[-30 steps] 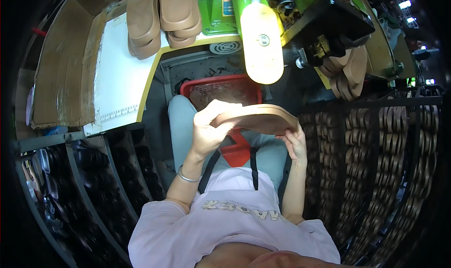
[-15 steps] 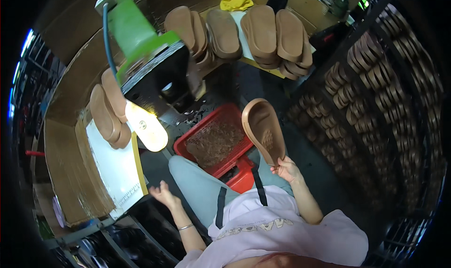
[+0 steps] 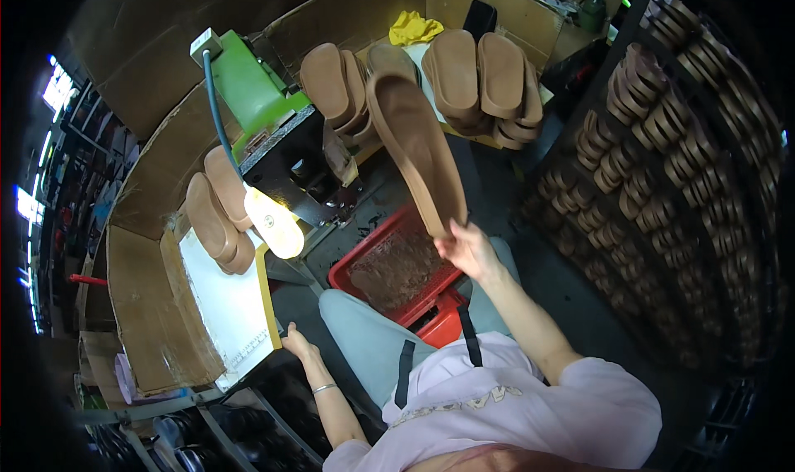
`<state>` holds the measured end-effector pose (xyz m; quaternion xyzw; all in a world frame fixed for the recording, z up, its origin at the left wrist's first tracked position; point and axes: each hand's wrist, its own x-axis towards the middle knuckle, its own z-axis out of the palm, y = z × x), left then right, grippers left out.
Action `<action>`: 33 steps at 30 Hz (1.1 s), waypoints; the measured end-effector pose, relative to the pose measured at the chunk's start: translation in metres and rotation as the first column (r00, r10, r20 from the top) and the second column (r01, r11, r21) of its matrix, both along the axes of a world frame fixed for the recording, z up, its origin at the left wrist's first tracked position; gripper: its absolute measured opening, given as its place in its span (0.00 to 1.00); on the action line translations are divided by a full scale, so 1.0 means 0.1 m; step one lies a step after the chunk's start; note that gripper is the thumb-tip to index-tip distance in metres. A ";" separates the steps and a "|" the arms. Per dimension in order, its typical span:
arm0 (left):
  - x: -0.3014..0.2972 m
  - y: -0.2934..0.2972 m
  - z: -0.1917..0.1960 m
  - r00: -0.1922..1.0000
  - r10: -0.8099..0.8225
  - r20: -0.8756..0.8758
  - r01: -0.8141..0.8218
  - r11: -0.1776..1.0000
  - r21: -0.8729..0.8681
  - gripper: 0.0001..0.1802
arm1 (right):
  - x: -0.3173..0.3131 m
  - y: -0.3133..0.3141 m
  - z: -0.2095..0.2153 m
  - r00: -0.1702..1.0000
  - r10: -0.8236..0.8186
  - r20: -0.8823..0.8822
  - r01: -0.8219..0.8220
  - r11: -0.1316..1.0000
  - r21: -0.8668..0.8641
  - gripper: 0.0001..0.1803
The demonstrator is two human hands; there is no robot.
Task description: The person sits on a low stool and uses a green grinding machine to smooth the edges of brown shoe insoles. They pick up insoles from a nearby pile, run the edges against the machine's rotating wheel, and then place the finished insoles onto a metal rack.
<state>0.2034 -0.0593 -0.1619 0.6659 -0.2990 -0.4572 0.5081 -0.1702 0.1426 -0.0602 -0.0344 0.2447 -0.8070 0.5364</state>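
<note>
My right hand (image 3: 469,250) grips the lower end of a brown shoe sole (image 3: 418,153) with a raised rim. Held up and tilted, its hollow inner side faces me, and its far end overlaps the soles on the back bench. My left hand (image 3: 298,339) is at the yellow front edge of a white side table (image 3: 222,306); its fingertips are hard to make out there. Between the hands, a red crate (image 3: 339,275) holds brown scraps (image 3: 389,273). A green and black machine (image 3: 269,99) stands ahead to the left, with a brightly lit pale oval piece (image 3: 275,225) below it.
Stacked brown soles (image 3: 211,215) lie on the side table; more stacked soles (image 3: 451,74) stand on the back bench beside a yellow cloth (image 3: 414,27). Cardboard walls (image 3: 157,306) enclose the left and back. A tall rack (image 3: 662,174) full of soles lines the right.
My right hand has raised the sole forward and left, toward the machine and bench. My left hand, spread before, has drawn in at the side table's edge. The whole view has shifted slightly.
</note>
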 end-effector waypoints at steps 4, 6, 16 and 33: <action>0.07 0.04 0.08 0.996 0.037 -0.077 -0.033 0.999 0.043 0.26 | -0.40 -1.06 0.57 0.990 -0.134 0.049 0.137 0.989 -0.057 0.15; -0.01 0.14 0.17 0.983 -0.033 -0.181 0.035 0.999 0.012 0.26 | -0.70 -1.54 0.72 0.974 -0.227 0.019 0.228 0.970 -0.083 0.11; -1.07 1.12 0.65 0.747 -0.529 -0.403 0.566 0.824 -0.035 0.42 | -0.71 -1.19 0.20 0.965 -0.021 -0.261 0.069 0.982 0.177 0.15; -5.27 -0.11 1.59 0.035 -0.768 -0.640 0.836 0.374 -0.403 0.39 | -3.32 0.12 0.49 0.804 -0.270 -0.529 0.516 0.758 0.398 0.48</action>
